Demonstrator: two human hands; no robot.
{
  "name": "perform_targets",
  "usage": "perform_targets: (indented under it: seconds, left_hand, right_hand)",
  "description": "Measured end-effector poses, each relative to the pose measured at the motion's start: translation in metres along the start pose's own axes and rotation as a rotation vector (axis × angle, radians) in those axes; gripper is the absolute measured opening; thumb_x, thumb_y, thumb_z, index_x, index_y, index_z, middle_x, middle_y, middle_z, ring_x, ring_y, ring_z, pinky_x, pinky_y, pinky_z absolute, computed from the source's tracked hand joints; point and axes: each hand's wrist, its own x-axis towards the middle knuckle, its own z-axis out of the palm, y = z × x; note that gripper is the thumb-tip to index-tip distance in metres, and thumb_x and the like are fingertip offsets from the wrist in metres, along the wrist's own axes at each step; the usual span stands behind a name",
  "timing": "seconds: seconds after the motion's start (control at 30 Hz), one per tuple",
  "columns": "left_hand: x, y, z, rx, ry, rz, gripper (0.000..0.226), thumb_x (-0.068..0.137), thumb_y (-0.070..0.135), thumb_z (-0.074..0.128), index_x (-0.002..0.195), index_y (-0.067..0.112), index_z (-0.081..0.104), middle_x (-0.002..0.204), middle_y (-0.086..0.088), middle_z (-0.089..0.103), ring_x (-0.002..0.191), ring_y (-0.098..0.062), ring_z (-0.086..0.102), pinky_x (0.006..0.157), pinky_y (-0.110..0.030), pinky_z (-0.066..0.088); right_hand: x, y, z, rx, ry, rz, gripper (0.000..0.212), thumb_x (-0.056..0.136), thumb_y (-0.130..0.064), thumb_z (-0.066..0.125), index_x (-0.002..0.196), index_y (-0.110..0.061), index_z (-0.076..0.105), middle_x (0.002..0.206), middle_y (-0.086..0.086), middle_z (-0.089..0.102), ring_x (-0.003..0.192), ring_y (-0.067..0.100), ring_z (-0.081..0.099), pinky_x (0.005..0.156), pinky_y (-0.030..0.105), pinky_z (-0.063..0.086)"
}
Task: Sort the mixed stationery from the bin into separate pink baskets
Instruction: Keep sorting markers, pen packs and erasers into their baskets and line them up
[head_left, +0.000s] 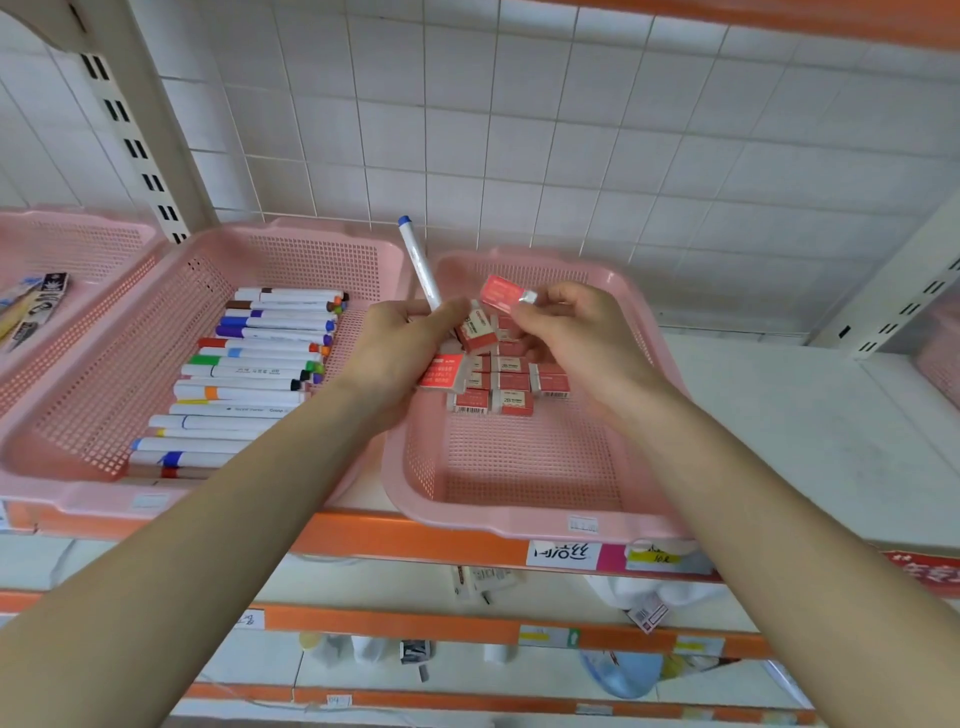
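Both hands are over the right basket (519, 522), which sits on a white shelf (805, 415) with an orange front edge.

Left hand (405, 348): fingers curled round the lower end of a marker (421, 270). The marker is white with a blue cap. It stands tilted, cap uppermost, above the gap between the right basket and the middle basket (311, 234). A second eraser (441, 371) in a red sleeve shows at the underside of this hand. It appears held against the palm, but the grip cannot be confirmed.

Right hand (582, 332): thumb and fingertips pinch a red-sleeved eraser (500, 292), held clear above the basket floor near the back wall of the basket.

Right basket contents: a pile of erasers (511, 400) in red sleeves, laid close together in the back half. Some show barcodes.

Middle basket contents: markers (249, 374) with caps of various colours, lying side by side in one row and roughly parallel. The left forearm hides the nearest ones in part.

Left basket (78, 221): only partly in view, just beside the middle basket. It holds flat printed packs (31, 306), too blurred to identify.

Paper labels (563, 553) are fixed to the shelf edge below the right basket. A white tiled wall (571, 130) stands behind.
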Motion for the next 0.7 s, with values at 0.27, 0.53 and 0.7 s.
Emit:
perform_targets:
  seconds: [0.27, 0.53, 0.7]
  left_hand:
    - [-0.004, 0.005, 0.0, -0.083, -0.006, -0.016, 0.021, 0.095, 0.014, 0.065, 0.082, -0.002, 0.068, 0.062, -0.007, 0.072, 0.051, -0.014, 0.067, 0.05, -0.02, 0.051]
    - [0.001, -0.001, -0.003, -0.05, -0.03, -0.031, 0.024, 0.094, 0.019, 0.068, 0.088, -0.004, 0.07, 0.077, -0.013, 0.075, 0.065, -0.022, 0.073, 0.06, -0.026, 0.056]
    - [0.003, -0.004, -0.005, -0.024, -0.042, -0.039, 0.026, 0.095, 0.021, 0.067, 0.091, -0.004, 0.07, 0.084, -0.016, 0.076, 0.072, -0.027, 0.074, 0.066, -0.03, 0.06]
  right_hand:
    - [0.013, 0.012, -0.019, -0.181, -0.025, 0.013, 0.004, 0.095, -0.022, 0.061, 0.099, -0.024, 0.062, 0.098, 0.002, 0.07, 0.084, 0.02, 0.071, 0.076, 0.04, 0.058]
    - [0.008, 0.023, -0.026, -0.788, -0.297, 0.099, 0.018, 0.096, -0.017, 0.06, 0.113, -0.021, 0.062, 0.096, -0.004, 0.064, 0.08, 0.016, 0.065, 0.06, 0.023, 0.05]
    - [0.005, 0.034, -0.022, -1.032, -0.345, 0.186, 0.022, 0.093, -0.021, 0.064, 0.11, -0.018, 0.05, 0.105, 0.0, 0.058, 0.092, 0.02, 0.056, 0.076, 0.027, 0.042]
